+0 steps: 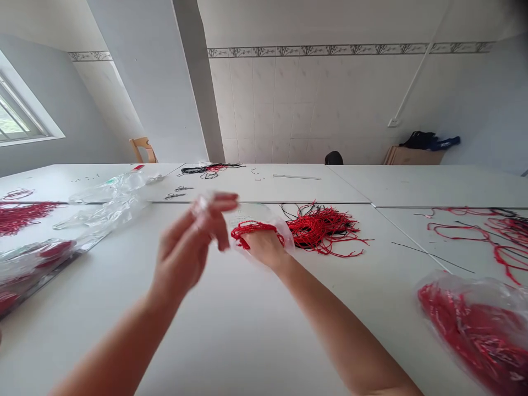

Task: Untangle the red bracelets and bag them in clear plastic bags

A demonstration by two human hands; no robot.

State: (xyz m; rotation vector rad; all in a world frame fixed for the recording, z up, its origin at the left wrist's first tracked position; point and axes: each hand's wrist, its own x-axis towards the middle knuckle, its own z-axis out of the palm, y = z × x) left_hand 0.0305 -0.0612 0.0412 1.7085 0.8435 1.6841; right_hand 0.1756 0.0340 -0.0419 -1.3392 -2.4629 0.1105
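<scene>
My right hand [264,246] reaches into a clear plastic bag [289,237]. A bundle of red cords [254,226] lies around its fingers, which are largely hidden in the bundle and look closed on it. To the left, my left hand [192,236] is raised above the table, blurred by motion. Its thumb and forefinger stand apart, and a whitish, shiny patch shows near the knuckles that I cannot make out. Just right of the bag is a loose heap of red and black cords [325,228].
A full bag of red cords [474,330] lies at the right front. Crumpled plastic bags [111,203] and red cords [25,217] are on the left. Loose cords [503,231] spread at the right. Black cords [206,169] and a thin ruler-like strip [297,177] lie on the far table.
</scene>
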